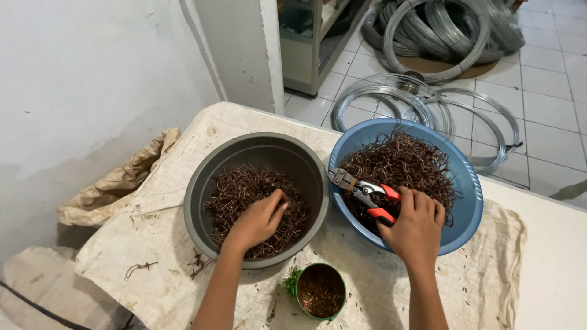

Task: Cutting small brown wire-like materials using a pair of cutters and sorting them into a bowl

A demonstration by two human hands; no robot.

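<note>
**Head view: 2 hands in 2 basins of rusty wire bits**

Head camera looks down on a counter draped with a stained pale cloth. On it stand 2 basins side by side, rims almost touching. The grey basin on the left holds a shallow heap of brown wire pieces. The left hand lies palm down in that heap, fingers curled into the wire, so its grip is narrow and closing on a pinch of pieces; how much it actually holds cannot be told.

The blue basin on the right is heaped higher with a tangled wire mass. The right hand rests over the near rim of this basin, its grip wrapped around the orange handles of a pair of cutters. The cutters lie on the tangle, their grey jaws pointing left toward the grey basin, well ahead of the fingers.

Near the front edge, between the 2 forearms, stands a small green tin with more brown bits inside. Beyond the counter, coils of grey wire lie on the tiled floor.
</note>
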